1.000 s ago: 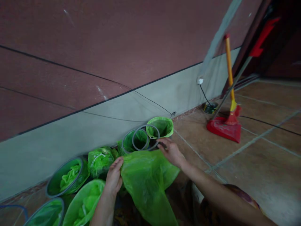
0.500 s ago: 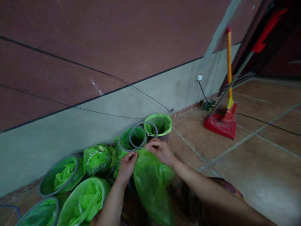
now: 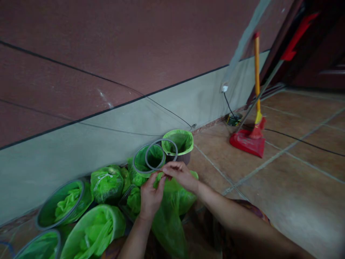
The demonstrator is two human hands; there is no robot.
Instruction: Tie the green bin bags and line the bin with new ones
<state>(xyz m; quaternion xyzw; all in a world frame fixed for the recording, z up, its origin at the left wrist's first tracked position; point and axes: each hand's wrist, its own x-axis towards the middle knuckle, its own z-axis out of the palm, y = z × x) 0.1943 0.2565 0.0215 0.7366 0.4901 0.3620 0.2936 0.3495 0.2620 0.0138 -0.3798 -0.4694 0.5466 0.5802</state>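
One brown bin (image 3: 185, 158), green liner (image 3: 178, 133) folded over its rim, presumably to keep it from slipping in; I take it as landmark on my remote feed. Nearer me than the brown bin: one green bag (image 3: 170, 212), limp, held by its top edge and hanging free. Left hand (image 3: 151, 196), finger and thumb pinched on that edge; right hand (image 3: 183, 178), fingertips closed on it just beside the left. I judge the close double pinch suits thin film, since fingertips can work a narrow bit of edge; whether the fingertips touch each other I cannot tell. Just left of the brown bin: one grey ring (image 3: 177, 153), lying across the mouth of a grey-rimmed bin (image 3: 134, 161) and overlapping the landmark's edge; what bears it I cannot make out. Farther left: one tied bundle (image 3: 107, 187), white string at its neck, likely to keep the contents in; one pale-lined bin (image 3: 119, 221) with loose green film inside. Well right of the brown bin: one red dustpan (image 3: 244, 143), with a yellow-handled broom (image 3: 257, 68) upright at it, probably stored as a pair.
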